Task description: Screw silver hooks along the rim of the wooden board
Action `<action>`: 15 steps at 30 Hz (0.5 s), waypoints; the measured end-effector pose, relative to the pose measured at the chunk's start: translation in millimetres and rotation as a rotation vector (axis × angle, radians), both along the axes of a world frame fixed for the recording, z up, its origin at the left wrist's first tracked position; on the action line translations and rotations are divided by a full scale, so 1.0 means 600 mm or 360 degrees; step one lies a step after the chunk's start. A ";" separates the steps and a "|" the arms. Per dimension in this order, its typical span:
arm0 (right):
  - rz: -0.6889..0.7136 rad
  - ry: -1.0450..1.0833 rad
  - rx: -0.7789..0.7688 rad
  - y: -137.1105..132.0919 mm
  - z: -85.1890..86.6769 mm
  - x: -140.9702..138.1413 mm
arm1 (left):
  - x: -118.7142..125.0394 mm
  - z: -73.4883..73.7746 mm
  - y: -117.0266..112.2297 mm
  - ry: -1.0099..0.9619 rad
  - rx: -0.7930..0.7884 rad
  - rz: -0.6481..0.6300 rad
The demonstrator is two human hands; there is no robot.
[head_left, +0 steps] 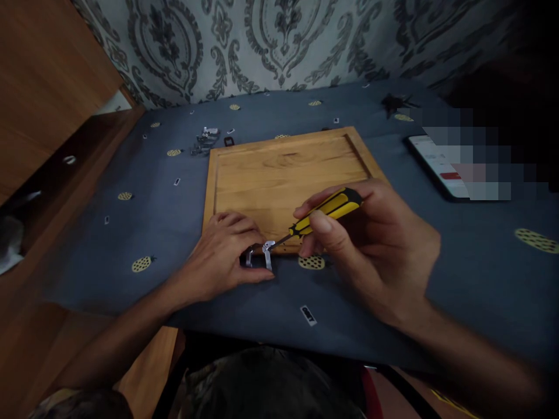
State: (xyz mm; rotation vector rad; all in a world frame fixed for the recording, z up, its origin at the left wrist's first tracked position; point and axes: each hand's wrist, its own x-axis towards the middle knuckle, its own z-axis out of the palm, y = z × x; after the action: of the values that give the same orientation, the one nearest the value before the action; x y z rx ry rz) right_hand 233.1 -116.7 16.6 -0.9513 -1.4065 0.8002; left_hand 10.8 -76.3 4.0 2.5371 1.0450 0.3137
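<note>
My right hand (384, 244) is closed around a yellow and black screwdriver (329, 209), thumb along the handle. Its shaft slants down to the left, and the tip meets a small silvery metal bracket (268, 253) at the front edge of a framed wooden panel (288, 180). From the left, my left hand (227, 247) pinches this bracket between thumb and fingers. The fingers cover part of the metal, so its full shape is hidden. Lying flat, the panel has small dark holes close to its front edge.
A pile of metal hardware (206, 139) and a small dark square piece (229, 141) lie behind the panel. At right is a phone (437, 166), partly blurred out. A dark object (396, 105) sits at the back right. Blue patterned cloth (157, 227) covers the table.
</note>
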 end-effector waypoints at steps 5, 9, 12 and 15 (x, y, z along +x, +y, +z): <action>0.0005 -0.0133 0.0048 0.002 0.012 0.003 | -0.001 -0.002 0.001 0.0017 0.0037 0.0000; 0.0158 -0.0145 0.0019 0.020 0.027 0.000 | -0.003 -0.004 0.001 0.0003 0.0056 -0.0002; 0.0314 -0.0130 -0.0011 0.037 0.041 -0.001 | -0.003 -0.002 0.001 -0.0010 0.0059 -0.0003; 0.0477 -0.0162 -0.0073 0.047 0.053 0.006 | -0.002 0.001 0.001 0.0004 0.0048 -0.0018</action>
State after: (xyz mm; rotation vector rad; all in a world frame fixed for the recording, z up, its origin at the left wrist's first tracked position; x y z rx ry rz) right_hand 236.6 -88.5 48.4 -0.8355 -1.6500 1.0207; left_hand 9.5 -75.6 4.4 2.5698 1.0344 0.3254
